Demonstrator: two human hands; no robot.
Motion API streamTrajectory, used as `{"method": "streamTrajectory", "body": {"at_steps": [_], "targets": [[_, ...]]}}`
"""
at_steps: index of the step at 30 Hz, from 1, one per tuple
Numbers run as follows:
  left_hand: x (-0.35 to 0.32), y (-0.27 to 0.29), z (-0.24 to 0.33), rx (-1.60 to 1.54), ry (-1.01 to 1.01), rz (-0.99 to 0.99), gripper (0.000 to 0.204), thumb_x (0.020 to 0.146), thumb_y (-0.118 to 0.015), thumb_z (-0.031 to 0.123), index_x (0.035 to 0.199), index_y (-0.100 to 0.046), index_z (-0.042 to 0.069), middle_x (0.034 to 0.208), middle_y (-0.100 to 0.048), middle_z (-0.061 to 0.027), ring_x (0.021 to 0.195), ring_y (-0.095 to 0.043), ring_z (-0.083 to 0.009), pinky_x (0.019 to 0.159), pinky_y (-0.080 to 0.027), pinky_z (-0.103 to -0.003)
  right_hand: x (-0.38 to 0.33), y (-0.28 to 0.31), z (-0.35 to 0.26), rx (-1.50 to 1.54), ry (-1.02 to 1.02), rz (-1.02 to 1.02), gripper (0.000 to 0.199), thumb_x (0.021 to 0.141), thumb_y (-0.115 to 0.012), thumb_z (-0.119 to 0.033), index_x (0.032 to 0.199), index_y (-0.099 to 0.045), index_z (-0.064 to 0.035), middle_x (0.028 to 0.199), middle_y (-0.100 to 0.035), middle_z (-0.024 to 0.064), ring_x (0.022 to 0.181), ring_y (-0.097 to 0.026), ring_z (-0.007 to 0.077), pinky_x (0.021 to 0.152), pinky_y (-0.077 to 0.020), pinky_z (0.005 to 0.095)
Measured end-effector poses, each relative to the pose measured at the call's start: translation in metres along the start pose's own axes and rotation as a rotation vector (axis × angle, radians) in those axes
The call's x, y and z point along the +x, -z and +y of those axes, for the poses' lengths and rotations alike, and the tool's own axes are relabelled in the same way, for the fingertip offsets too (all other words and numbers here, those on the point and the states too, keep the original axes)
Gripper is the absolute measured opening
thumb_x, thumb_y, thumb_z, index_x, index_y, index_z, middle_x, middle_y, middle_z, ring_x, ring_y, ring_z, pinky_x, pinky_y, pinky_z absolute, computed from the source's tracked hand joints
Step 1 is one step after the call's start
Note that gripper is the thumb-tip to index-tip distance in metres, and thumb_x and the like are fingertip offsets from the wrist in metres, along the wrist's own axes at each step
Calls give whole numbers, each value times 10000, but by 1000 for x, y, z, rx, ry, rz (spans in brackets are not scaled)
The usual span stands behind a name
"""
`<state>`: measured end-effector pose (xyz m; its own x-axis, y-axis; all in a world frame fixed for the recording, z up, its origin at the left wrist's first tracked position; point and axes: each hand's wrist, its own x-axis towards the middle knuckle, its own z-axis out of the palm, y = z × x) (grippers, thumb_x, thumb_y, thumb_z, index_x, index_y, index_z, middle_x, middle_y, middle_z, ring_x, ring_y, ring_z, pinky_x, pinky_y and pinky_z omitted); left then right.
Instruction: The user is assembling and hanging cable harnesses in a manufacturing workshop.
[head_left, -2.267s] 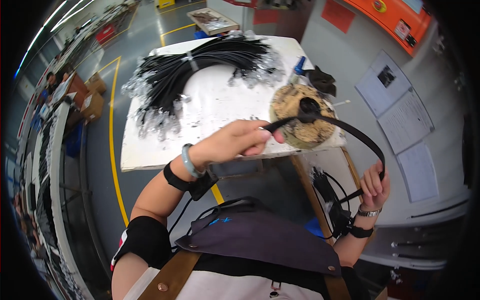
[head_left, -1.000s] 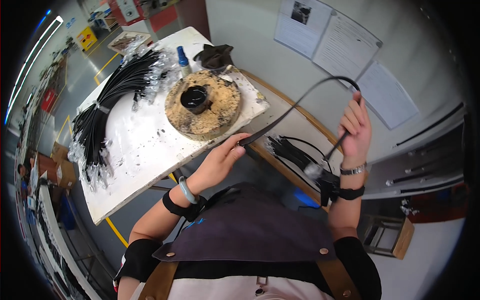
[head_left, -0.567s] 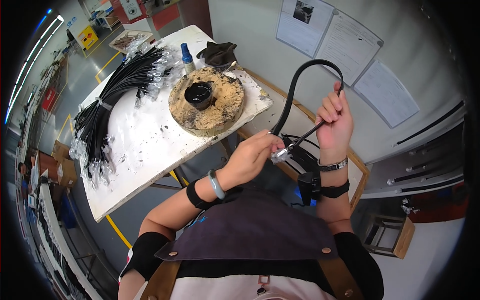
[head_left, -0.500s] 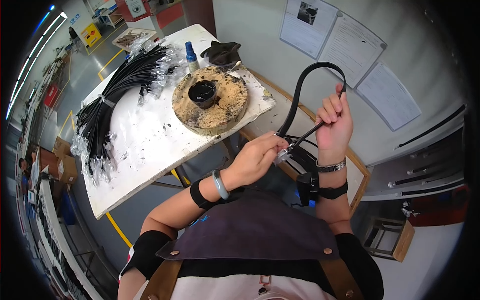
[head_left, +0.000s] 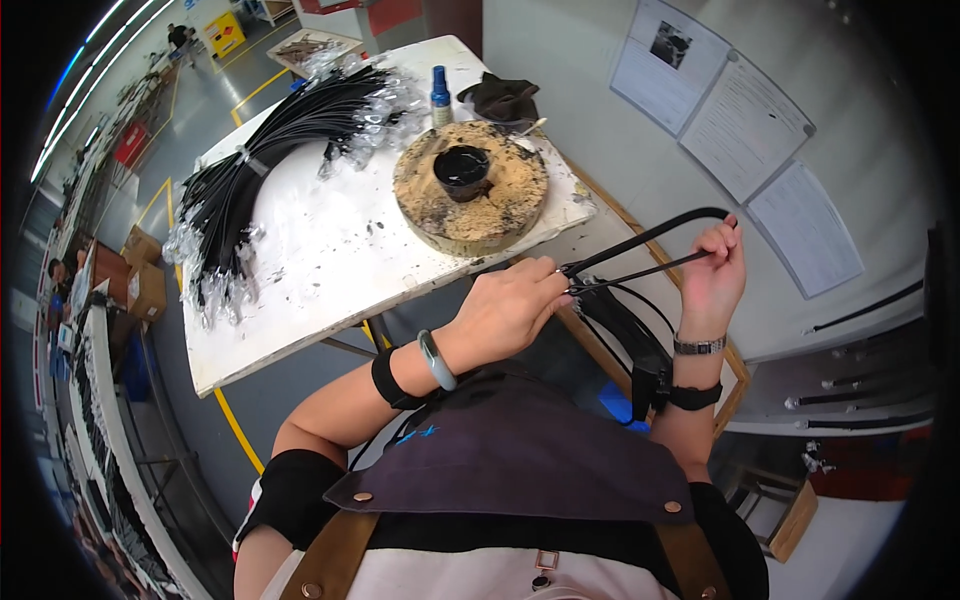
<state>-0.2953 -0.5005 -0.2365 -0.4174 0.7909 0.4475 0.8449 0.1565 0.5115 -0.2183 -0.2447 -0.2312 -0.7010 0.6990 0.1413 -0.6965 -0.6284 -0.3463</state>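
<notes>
Person at the white-topped bench (head_left: 300,290), both hands raised off its near right corner. Left hand (head_left: 510,305) closed, its grip pinching the two ends of a thin black cable (head_left: 650,235) brought together at the fingertips. Right hand (head_left: 715,275) closed around the far end of the same cable, where it folds into a narrow, smooth, glossy loop; both runs stretch nearly straight between the hands, in the air beside the bench edge. More black cables (head_left: 625,325) hang in a slack bunch below the hands. On the bench: a round, flat disc (head_left: 470,190), tan and crusty, grainy surface, with a small black cup (head_left: 461,168) at its centre. Beside it a blue bottle (head_left: 440,95) and dark crumpled cloth (head_left: 500,98). Far left, a long bundle of black cables (head_left: 270,170) with clear plastic-wrapped ends.
</notes>
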Motion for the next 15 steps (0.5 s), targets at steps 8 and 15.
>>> {"method": "streamTrajectory", "body": {"at_steps": [8, 15], "targets": [[-35, 21, -23, 156, 0, 17, 130, 820, -566, 156, 800, -503, 44, 758, -453, -87, 717, -525, -267, 567, -440, -372, -6, 20, 21, -747, -270, 101, 256, 920, -489, -188, 1098, -480, -4, 926, -551, 48, 831, -512, 119, 713, -417, 234], [-56, 27, -41, 206, 27, -77, 138, 849, -538, 182, 816, -512, 50, 782, -469, -78, 761, -530, -256, 594, -455, -366, 34, -67, 76, -1388, -317, -601, 421, 883, -546, -199, 1245, -432, -16, 929, -535, 41, 820, -515, 101, 692, -455, 232]]}}
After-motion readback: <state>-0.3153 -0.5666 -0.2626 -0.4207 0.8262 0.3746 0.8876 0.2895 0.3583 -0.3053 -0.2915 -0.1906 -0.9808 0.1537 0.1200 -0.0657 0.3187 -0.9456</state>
